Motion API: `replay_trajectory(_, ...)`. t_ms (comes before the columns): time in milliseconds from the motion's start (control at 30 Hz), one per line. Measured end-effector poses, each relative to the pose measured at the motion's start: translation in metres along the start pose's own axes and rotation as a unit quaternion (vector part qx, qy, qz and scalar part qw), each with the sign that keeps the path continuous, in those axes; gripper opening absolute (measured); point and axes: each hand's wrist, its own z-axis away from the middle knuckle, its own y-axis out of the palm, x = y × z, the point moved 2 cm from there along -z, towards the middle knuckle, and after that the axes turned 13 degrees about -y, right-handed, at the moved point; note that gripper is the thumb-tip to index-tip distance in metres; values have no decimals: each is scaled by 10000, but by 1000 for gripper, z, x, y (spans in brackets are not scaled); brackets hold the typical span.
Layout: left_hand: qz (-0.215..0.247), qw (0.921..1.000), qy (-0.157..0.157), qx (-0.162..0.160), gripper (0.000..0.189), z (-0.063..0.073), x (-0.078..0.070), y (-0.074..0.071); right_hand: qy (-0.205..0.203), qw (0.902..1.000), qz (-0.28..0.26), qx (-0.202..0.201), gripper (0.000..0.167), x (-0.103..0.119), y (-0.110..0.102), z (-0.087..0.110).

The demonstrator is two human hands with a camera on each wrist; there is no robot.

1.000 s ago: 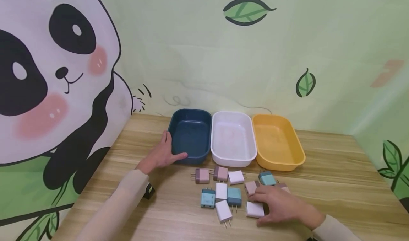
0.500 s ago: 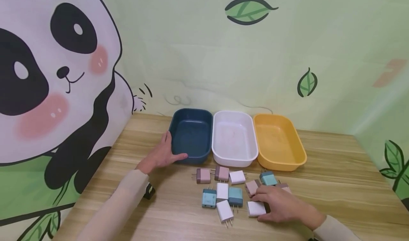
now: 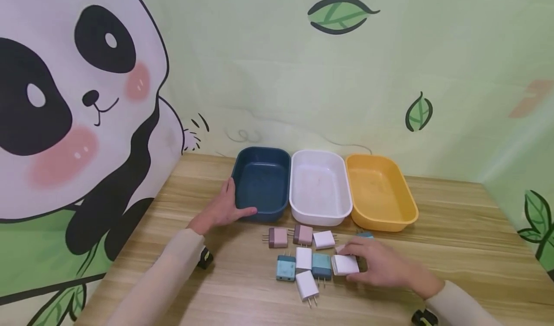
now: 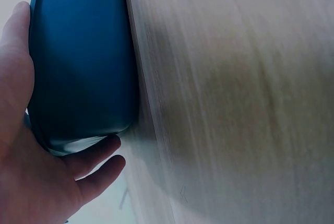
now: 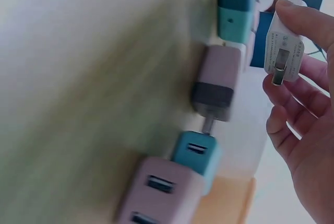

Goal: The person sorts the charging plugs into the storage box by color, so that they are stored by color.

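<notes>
My right hand [image 3: 383, 266] pinches a white plug charger [image 3: 345, 265] between thumb and fingers. The right wrist view shows this charger [image 5: 284, 38] raised off the table, its metal prongs exposed. My left hand [image 3: 222, 208] rests against the near-left corner of a dark blue bin [image 3: 261, 217], thumb along its front and fingers on its left side. Around the right hand lie pink chargers [image 3: 278, 238], teal chargers [image 3: 321, 267] and other white chargers [image 3: 307, 285]. The right hand partly hides a pink and a teal one in the head view.
A white bin [image 3: 321, 219] and a yellow bin [image 3: 385, 225] stand beside the blue one in a row. All sit on a wood-grain table [image 3: 242, 287]. Behind rises a green backdrop [image 3: 259, 76] with a printed panda.
My right hand has moved slightly away from me, lifting the white charger from its spot towards the teal and pink ones. My left hand stays at the blue bin; the head view shifts slightly.
</notes>
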Motion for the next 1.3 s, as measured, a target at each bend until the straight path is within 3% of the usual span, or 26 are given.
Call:
replay_trajectory(467,256,9996,-35,65,123,-3,-3,5,-199,9994,-114,-276,35,-16,-33,-35)
replay_trajectory(667,315,9994,-82,151,123,-2,-4,2,55,9995,-252,-198,36,-22,-41,-56)
replay_trajectory(800,260,9993,-149,202,124,-2,-4,1,8,9995,-214,-215,38,-24,-47,-70)
replay_trajectory(1067,203,9993,-208,249,124,0,-4,0,198,9996,-72,-163,39,-29,-53,-93)
replay_trajectory(1300,243,9992,-221,221,125,0,-2,0,-37,9998,-51,-206,40,-40,-52,-112)
